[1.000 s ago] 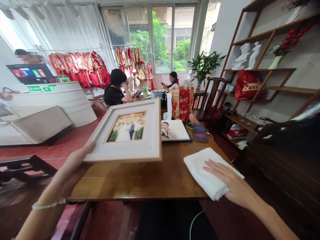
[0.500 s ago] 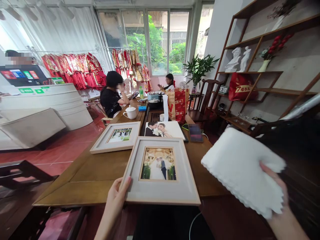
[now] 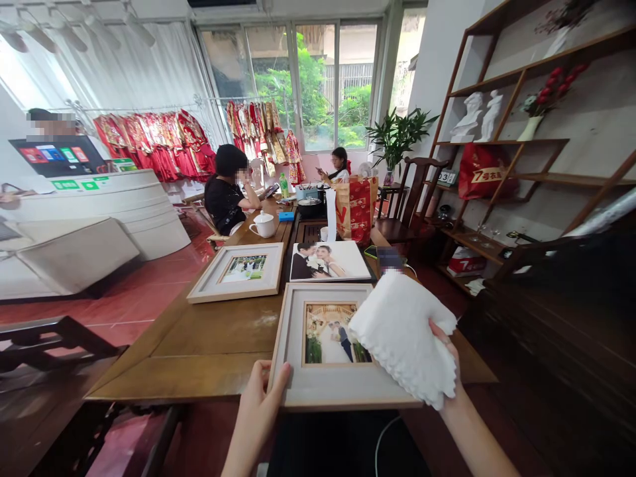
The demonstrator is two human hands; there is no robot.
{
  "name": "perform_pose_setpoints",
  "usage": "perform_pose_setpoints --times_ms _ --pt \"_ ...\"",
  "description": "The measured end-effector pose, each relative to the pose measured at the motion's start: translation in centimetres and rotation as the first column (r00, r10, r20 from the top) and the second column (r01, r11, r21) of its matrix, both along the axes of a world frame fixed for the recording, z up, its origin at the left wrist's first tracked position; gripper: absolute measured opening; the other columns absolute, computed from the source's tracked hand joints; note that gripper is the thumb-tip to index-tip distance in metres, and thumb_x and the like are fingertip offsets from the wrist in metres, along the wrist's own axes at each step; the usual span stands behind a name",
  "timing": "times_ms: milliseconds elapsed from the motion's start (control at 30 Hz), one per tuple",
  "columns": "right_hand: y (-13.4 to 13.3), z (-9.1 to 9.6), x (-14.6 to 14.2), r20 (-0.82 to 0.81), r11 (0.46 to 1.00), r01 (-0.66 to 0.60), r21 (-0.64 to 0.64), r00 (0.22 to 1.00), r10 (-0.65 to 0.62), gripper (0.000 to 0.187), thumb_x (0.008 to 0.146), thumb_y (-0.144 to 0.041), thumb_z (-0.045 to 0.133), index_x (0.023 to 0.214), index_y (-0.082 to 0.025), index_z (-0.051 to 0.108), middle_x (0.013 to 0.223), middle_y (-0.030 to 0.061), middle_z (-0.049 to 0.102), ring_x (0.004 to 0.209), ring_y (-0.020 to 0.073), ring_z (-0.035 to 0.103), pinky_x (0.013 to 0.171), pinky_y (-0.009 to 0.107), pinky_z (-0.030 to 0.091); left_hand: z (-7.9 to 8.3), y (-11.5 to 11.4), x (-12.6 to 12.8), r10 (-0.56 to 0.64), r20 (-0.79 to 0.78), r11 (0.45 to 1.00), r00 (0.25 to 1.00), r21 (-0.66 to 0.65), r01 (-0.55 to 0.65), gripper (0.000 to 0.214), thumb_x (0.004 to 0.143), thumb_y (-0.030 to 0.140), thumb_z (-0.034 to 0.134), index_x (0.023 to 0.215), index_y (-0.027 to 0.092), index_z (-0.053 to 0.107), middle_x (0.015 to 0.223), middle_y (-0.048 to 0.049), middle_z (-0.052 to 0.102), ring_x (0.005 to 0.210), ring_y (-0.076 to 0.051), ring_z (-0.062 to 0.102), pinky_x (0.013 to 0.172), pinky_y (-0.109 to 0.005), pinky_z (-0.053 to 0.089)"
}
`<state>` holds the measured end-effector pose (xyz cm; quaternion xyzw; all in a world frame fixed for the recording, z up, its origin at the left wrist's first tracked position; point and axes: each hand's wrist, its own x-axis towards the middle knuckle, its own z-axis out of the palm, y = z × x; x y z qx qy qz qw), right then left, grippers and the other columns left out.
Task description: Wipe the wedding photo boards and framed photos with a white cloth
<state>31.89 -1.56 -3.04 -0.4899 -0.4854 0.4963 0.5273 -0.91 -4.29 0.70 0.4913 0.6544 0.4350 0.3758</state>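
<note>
Pinching the near left corner of a picture frame (image 3: pixel 322 387) with the left hand (image 3: pixel 258 404), with the thumb lying flat on the pale front and the other fingers tucked underneath, out of sight. Clutching a white cloth (image 3: pixel 402 338) in the right hand (image 3: pixel 447 358), with the fingers curled shut round its right edge, and pressing it down on the right side of the frame, covering the right border and part of the photo behind the glass.

Holding the frame at the near edge of the wooden table (image 3: pixel 199 344), with its near side hanging past the edge toward the body; not being able to tell whether resting on the wood or lifted slightly off it.

Seeming, judging by how things lie, to be only beginning the wiping: touching the cloth to one side only, leaving the left border, the bottom border and most of the photo uncovered.

Leaving alone, just beyond on the table, a second frame (image 3: pixel 238 270) on the left and an unframed wedding print (image 3: pixel 330 260) on the right, lying side by side; not being able to tell whether either is already wiped.

Seeing, farther along, a white teapot (image 3: pixel 263 225) and a red bag (image 3: pixel 358 205), and two other people sitting at the far end, well apart from both hands.
</note>
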Motion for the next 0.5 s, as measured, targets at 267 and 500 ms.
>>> perform_pose_setpoints --times_ms 267,500 --pt "1.3 0.6 0.0 -0.194 0.991 0.132 -0.033 0.972 -0.135 0.066 0.087 -0.059 0.027 0.127 -0.016 0.056 0.12 0.0135 0.064 0.107 0.0321 0.062 0.084 0.053 0.053 2.2 2.1 -0.7 -0.123 -0.118 0.988 0.985 0.074 0.133 0.05 0.059 0.05 0.072 0.097 0.019 0.064 0.098 -0.0128 0.068 0.086 -0.03 0.067 0.069 -0.036 0.054" --pt "1.2 1.1 -0.9 -0.222 0.986 0.169 -0.009 0.961 -0.167 0.066 0.088 -0.06 0.028 0.127 -0.015 0.055 0.115 0.014 0.067 0.102 0.0327 0.065 0.084 0.053 0.054 0.4 5.5 0.4 -0.305 -0.123 0.884 0.944 0.332 0.329 0.048 0.082 0.038 0.057 0.129 0.027 0.05 0.15 -0.0091 0.031 0.14 -0.027 0.026 0.105 -0.041 0.037"
